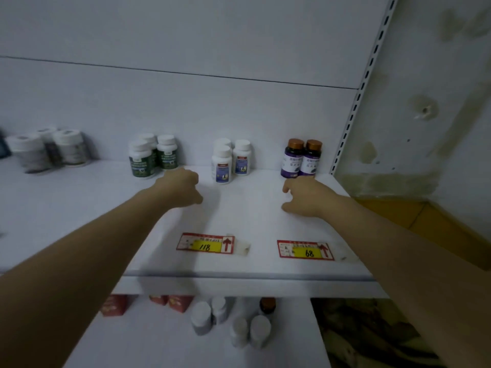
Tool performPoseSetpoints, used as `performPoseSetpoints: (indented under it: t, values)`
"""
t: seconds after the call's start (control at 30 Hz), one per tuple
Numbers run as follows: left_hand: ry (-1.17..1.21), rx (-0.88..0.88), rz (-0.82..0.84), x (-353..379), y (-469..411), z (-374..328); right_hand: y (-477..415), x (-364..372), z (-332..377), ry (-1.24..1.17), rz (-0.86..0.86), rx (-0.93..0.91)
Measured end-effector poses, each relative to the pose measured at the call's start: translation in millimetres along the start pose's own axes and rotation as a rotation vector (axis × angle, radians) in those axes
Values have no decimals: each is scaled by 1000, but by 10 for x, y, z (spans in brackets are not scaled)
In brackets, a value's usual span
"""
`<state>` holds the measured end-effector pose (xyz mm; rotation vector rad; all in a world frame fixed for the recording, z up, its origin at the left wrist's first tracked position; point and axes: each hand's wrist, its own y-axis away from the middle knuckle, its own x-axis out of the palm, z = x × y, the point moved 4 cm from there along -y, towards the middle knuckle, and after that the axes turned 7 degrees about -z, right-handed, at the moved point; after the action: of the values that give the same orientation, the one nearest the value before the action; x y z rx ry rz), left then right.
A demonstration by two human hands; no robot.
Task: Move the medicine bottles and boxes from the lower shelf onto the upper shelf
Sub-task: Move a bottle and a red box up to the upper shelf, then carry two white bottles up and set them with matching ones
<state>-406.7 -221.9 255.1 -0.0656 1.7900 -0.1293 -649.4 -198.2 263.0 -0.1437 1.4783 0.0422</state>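
While left hand (183,187) and right hand (305,197) curl loosely, empty, bottles (222,166) stand upright

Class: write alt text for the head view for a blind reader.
The left hand and right hand, both empty, reach over the upper shelf; medicine bottles stand along its back. Below, other bottles and red boxes sit on the lower shelf.

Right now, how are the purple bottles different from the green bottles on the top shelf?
The purple bottles have brown caps; the green bottles have white caps. There are two purple bottles side by side, but three green bottles bunched together. The purple bottles stand near the right end of the top shelf; the green bottles stand further left. Both groups stand upright at the back of that shelf.
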Motion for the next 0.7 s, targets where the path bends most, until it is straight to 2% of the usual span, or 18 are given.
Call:
performPoseSetpoints:
  t: [0.27, 0.43, 0.53, 0.7]
  values:
    - [-57, 157, -52, -373, 930, 125, 918, -244, 435, 25, -92, 27]
    - [-57, 261, -111, -404, 1653, 278, 1634, -155, 773, 40, -145, 70]
    - [15, 297, -136, -311, 2062, 387, 2025, 13, 963, 27, -107, 82]
    - [98, 285, -25, 144, 2522, 537, 2461, 451, 1076, -5, -24, 119]
